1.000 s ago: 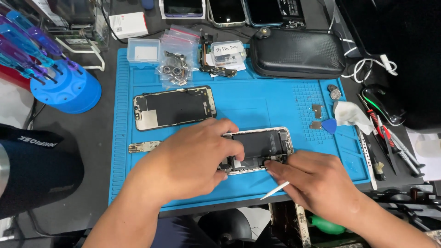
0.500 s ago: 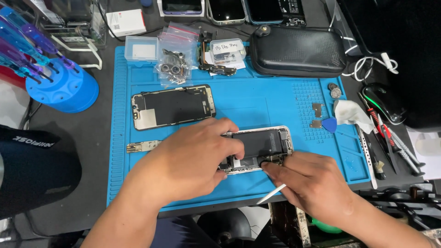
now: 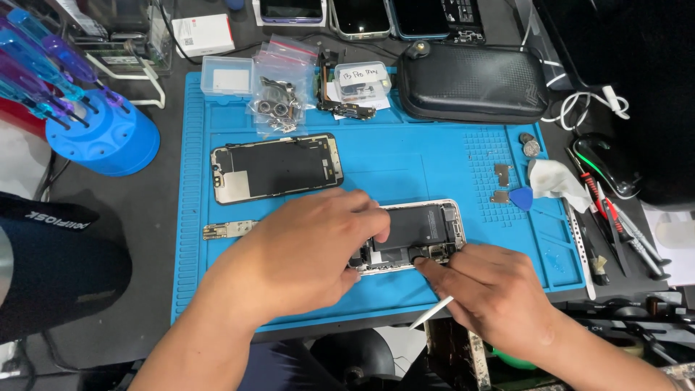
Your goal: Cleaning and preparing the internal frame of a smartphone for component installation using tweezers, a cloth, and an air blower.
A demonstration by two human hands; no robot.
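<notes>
On the blue mat (image 3: 405, 156), near its 6 o'clock edge, lies an open phone (image 3: 420, 233) with its insides showing. The left hand (image 3: 297, 253) rests on the phone's 9 o'clock end, fingers curled down on it to keep it from sliding. The right hand (image 3: 492, 297) sits at 5 o'clock, fingertips pinched together on small parts at the phone's bottom edge, with a thin white stick (image 3: 432, 313) tucked under it. The phone looks light, stiff and easy to break inside, so the metal rim is the safest place to hold. A loose screen (image 3: 275, 168) lies at 10 o'clock.
</notes>
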